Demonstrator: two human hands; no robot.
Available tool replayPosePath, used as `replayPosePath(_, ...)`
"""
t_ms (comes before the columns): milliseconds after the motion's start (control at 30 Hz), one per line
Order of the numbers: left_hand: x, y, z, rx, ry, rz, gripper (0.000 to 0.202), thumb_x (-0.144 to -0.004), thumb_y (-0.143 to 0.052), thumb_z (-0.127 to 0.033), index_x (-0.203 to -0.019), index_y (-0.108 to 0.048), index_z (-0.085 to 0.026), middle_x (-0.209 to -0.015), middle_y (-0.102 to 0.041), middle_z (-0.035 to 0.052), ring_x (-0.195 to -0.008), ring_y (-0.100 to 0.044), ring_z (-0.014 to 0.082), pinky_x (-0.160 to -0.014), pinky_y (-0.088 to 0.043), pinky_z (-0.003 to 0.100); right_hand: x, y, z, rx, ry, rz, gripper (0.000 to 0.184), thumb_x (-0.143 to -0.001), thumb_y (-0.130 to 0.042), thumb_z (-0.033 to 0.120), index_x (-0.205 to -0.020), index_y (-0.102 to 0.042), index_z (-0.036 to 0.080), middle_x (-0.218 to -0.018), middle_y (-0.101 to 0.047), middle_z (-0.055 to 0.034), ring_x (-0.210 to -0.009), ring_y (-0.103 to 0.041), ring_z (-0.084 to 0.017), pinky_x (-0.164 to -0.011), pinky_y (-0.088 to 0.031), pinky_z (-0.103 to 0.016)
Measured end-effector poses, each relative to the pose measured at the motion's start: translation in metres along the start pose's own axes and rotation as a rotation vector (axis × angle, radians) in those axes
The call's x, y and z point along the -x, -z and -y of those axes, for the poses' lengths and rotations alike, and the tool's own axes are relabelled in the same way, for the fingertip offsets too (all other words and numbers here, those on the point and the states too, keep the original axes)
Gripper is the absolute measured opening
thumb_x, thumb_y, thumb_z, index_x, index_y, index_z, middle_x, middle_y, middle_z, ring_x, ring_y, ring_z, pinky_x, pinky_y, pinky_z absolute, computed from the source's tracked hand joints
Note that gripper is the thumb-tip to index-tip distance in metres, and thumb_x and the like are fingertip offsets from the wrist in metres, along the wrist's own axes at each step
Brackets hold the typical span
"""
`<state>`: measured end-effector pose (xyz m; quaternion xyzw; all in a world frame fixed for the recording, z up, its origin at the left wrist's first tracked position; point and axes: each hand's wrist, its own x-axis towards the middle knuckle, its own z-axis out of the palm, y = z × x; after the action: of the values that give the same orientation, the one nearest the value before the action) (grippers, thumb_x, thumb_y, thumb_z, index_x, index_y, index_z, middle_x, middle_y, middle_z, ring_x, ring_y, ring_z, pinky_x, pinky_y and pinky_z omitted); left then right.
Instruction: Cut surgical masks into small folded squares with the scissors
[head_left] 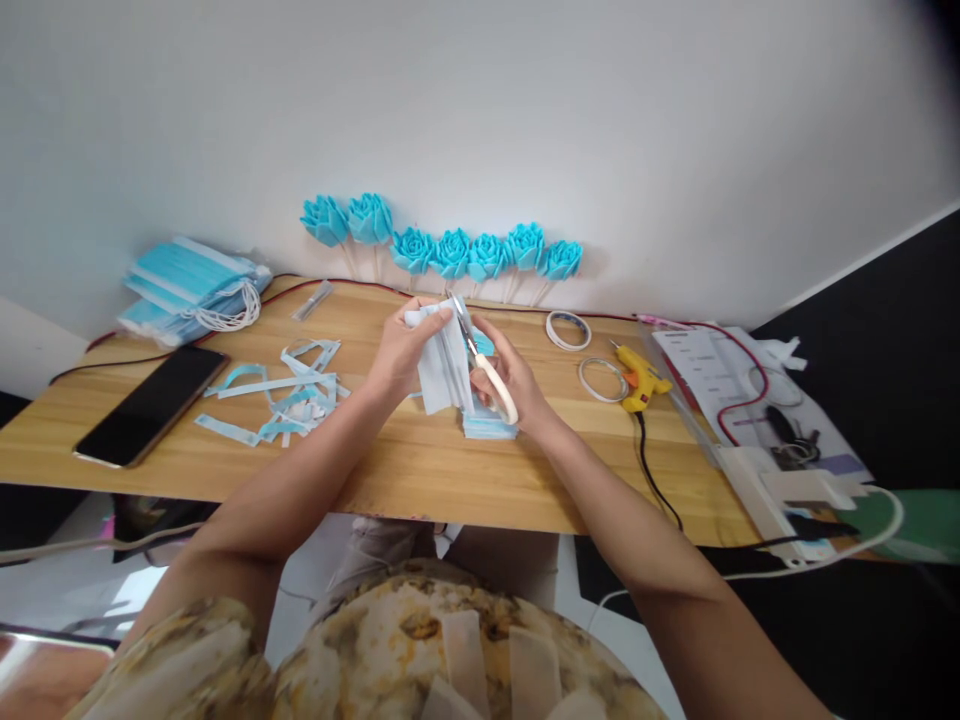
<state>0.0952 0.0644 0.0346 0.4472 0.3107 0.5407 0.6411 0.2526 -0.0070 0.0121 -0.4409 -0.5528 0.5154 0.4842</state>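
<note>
Left grip clamped on a pale-blue, pleated fabric sheet, I hold it above the wood-grained tabletop, seemingly to steady it beside the cream-handled metal scissors my right grip clasps.

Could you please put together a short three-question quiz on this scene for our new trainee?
1. Multiple choice: Besides the pale pleated sheet in the left hand, what is held, and in the right hand?
A) a roll of tape
B) scissors
C) a smartphone

2. True or false: The yellow glue gun lies on top of the stacked face masks.

3. Count: How many blue flowers are lined up by the wall?

Key:
1. B.
2. False; the yellow glue gun lies on the wooden table, at the person's right.
3. Seven.
</note>
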Motion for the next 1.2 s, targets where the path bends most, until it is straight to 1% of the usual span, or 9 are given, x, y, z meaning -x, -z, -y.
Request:
replayPosePath(200,0.003,-0.0024,0.0006,0.003,0.024,0.037,0.046,-0.058,-0.093,-0.048,-0.078,-0.064,-0.018,-0.066,-0.066,-0.0021,-0.055,-0.058,0.0111,-0.056,-0.047,0.025,0.0015,0.0011,0.0025,0.012,0.012,0.011,0.095,-0.079,-0.076,0.063,-0.157,-0.032,0.031,-0.06,-0.044,0.0097,-0.049,-0.042,-0.011,-0.049,-0.033,-0.026)
replayPosePath(300,0.0039,-0.0033,0.0012,0.001,0.038,0.051,0.046,-0.057,-0.093,-0.047,-0.076,-0.063,-0.018,-0.067,-0.067,-0.0017,-0.055,-0.058,0.011,-0.056,-0.047,0.024,0.0017,0.0007,0.0046,0.012,0.018,0.006,0.092,-0.08,-0.075,0.062,-0.155,-0.033,0.032,-0.06,-0.044,0.0098,-0.049,-0.041,-0.011,-0.049,-0.033,-0.025)
replayPosePath(433,0.0042,-0.0031,0.0019,-0.006,0.053,0.073,0.044,-0.06,-0.093,-0.046,-0.077,-0.063,-0.018,-0.07,-0.07,-0.0006,-0.057,-0.061,0.012,-0.059,-0.049,0.025,0.0022,-0.0005,0.0062,0.027,0.006,-0.009,0.089,-0.081,-0.074,0.062,-0.155,-0.033,0.033,-0.058,-0.042,0.0103,-0.048,-0.04,-0.011,-0.048,-0.033,-0.025)
replayPosePath(600,0.0037,-0.002,0.0029,0.001,0.05,0.08,0.043,-0.062,-0.092,-0.045,-0.077,-0.063,-0.018,-0.069,-0.068,-0.0013,-0.057,-0.059,0.0113,-0.059,-0.049,0.025,0.0042,-0.0012,0.0081,0.018,0.014,-0.024,0.091,-0.081,-0.074,0.063,-0.156,-0.034,0.032,-0.059,-0.042,0.0102,-0.048,-0.039,-0.011,-0.048,-0.033,-0.025)
replayPosePath(833,0.0042,-0.0037,0.0008,0.01,0.067,0.074,0.048,-0.056,-0.094,-0.047,-0.076,-0.062,-0.018,-0.066,-0.068,-0.0012,-0.056,-0.059,0.0109,-0.056,-0.048,0.023,0.0052,-0.0013,0.0085,0.001,0.026,-0.02,0.099,-0.08,-0.076,0.064,-0.159,-0.03,0.026,-0.057,-0.047,0.0108,-0.046,-0.039,-0.009,-0.047,-0.031,-0.024)
replayPosePath(933,0.0041,-0.0043,-0.0002,0.011,0.073,0.06,0.048,-0.055,-0.094,-0.047,-0.076,-0.062,-0.017,-0.065,-0.067,-0.0018,-0.055,-0.058,0.0099,-0.055,-0.048,0.022,0.0045,-0.0011,0.0063,-0.014,0.031,-0.017,0.099,-0.08,-0.076,0.062,-0.159,-0.028,0.026,-0.058,-0.048,0.011,-0.046,-0.039,-0.009,-0.046,-0.03,-0.024)
replayPosePath(1067,0.0031,-0.0038,0.0006,-0.002,0.069,0.064,0.046,-0.057,-0.092,-0.046,-0.076,-0.062,-0.017,-0.066,-0.066,-0.0019,-0.054,-0.057,0.0097,-0.055,-0.048,0.023,0.0032,-0.0005,0.0039,-0.015,0.026,-0.027,0.097,-0.081,-0.076,0.059,-0.16,-0.029,0.028,-0.055,-0.048,0.0114,-0.045,-0.04,-0.01,-0.045,-0.031,-0.024)
replayPosePath(1200,0.0039,-0.0041,0.0012,-0.014,0.062,0.069,0.044,-0.058,-0.089,-0.046,-0.077,-0.06,-0.018,-0.063,-0.061,-0.0037,-0.052,-0.054,0.0094,-0.053,-0.046,0.024,0.003,-0.0002,0.005,-0.029,0.01,-0.033,0.097,-0.081,-0.077,0.055,-0.161,-0.029,0.029,-0.053,-0.049,0.0122,-0.043,-0.04,-0.01,-0.044,-0.032,-0.023)
